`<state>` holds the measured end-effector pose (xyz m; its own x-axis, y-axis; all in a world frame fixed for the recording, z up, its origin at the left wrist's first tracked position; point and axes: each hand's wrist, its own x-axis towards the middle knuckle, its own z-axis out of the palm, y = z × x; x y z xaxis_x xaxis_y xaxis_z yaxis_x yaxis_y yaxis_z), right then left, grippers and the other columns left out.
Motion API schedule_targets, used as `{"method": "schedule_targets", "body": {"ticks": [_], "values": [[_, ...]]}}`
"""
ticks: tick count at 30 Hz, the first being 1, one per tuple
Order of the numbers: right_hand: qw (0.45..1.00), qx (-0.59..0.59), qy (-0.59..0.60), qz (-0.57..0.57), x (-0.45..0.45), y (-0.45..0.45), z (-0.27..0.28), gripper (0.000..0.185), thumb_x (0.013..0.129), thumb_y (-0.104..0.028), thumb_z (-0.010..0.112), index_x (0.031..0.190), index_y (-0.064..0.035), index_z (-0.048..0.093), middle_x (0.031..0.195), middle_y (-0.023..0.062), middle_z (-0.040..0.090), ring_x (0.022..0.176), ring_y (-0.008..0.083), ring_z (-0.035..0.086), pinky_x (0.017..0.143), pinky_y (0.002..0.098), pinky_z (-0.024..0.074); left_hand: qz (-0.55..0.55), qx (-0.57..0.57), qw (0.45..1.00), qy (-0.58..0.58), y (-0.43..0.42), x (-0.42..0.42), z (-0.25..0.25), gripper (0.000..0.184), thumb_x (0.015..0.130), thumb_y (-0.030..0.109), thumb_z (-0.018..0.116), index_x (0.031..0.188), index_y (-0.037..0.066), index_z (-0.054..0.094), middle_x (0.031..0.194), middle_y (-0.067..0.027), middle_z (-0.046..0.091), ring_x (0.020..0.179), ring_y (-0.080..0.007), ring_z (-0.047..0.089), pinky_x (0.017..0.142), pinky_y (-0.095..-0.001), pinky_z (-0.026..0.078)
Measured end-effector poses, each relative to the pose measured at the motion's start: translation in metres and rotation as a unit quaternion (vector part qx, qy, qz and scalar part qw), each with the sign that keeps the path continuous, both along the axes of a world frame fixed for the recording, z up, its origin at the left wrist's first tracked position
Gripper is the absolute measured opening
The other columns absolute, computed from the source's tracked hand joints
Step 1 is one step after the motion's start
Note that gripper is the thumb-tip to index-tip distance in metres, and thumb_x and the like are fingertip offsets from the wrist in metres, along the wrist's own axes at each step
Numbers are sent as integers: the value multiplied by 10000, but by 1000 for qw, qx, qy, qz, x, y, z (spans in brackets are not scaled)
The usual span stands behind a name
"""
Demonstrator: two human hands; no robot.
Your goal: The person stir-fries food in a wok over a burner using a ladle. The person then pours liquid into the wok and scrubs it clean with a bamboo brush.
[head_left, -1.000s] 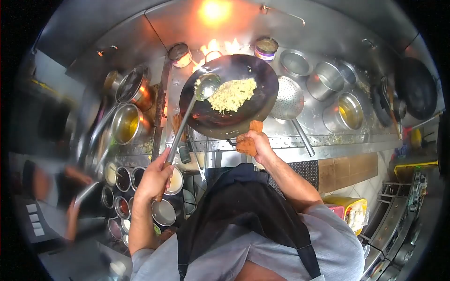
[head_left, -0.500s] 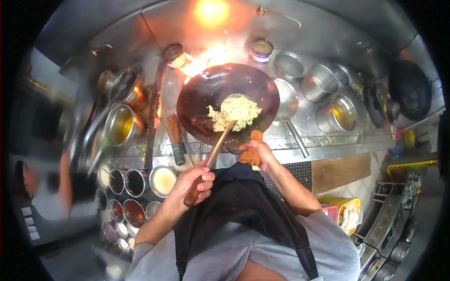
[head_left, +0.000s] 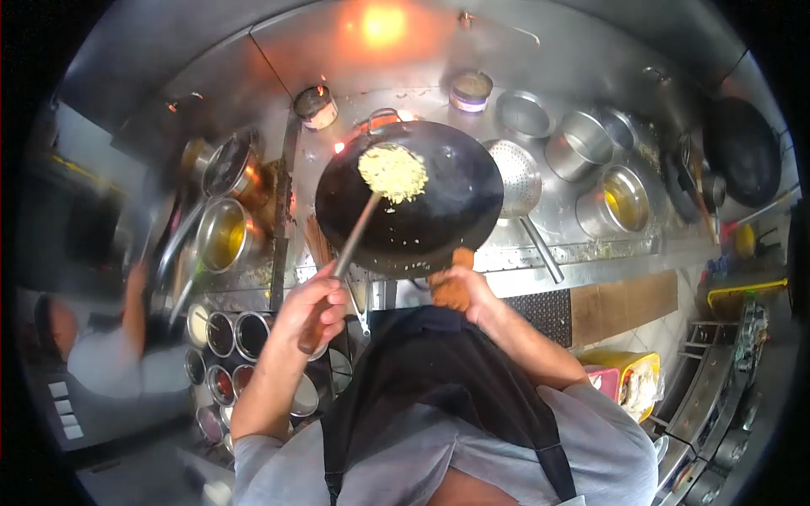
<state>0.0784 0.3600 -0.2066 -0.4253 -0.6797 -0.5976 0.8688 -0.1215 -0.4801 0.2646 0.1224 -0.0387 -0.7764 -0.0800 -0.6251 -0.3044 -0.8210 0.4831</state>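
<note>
- Left hand closed round the brown wooden grip of a long-handled metal ladle; shaft slants up and away into the pan.
- Right hand clamped on a folded orange-brown cloth at the near rim of a wide black round metal wok. Whether the wok's near handle sits inside the cloth: cannot tell.
- Pale yellow, crumbly food flecked with green: gathered at the ladle's head, toward the far left part of the wok. Ladle's bowl hidden beneath it; unclear how much it carries. A few loose bits lie on the wok's near wall.
- Small orange flame glints show by the wok's far rim. Round perforated metal strainer just right of the wok, on the stainless-steel bench.
- Handling, my judgement: steady wrist, ladle level, head low over the wok so stray bits drop back inside. Scrape along the curve rather than jab; loose bits on the near wall deserve a pass.
- Cloth grip best kept firm and thick between palm and metal, corners clear of the flame. Wok tilt and ladle stroke should work together.
</note>
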Motion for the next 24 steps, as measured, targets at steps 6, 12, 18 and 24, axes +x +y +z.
{"method": "schedule_targets", "body": {"ticks": [6,12,18,24], "values": [[958,105,254,78,-8,15,9,297,826,-76,544,1088,57,590,939,147,697,884,242,683,766,379,564,-21,-128,989,-65,-17,32,37,580,926,57,471,1489,125,346,729,-44,503,448,-116,454,332,-269,383],[948,142,283,32,-3,29,15,361,788,21,548,1148,52,549,839,139,683,756,237,685,715,366,565,-69,-106,988,-90,-9,11,17,582,926,61,507,1480,169,367,729,-22,498,448,-112,453,340,-269,390],[974,159,150,52,-11,32,37,220,800,-84,591,976,45,625,812,135,679,726,251,681,682,375,567,-61,111,990,57,18,1,-43,508,948,106,519,1432,201,401,762,-18,512,484,-107,478,359,-248,374],[992,80,64,73,-30,65,11,232,814,-94,575,1003,38,602,949,151,677,845,268,681,763,397,565,27,139,989,41,80,1,-42,487,943,94,531,1404,195,415,762,-27,499,481,-115,466,369,-252,370]]}}
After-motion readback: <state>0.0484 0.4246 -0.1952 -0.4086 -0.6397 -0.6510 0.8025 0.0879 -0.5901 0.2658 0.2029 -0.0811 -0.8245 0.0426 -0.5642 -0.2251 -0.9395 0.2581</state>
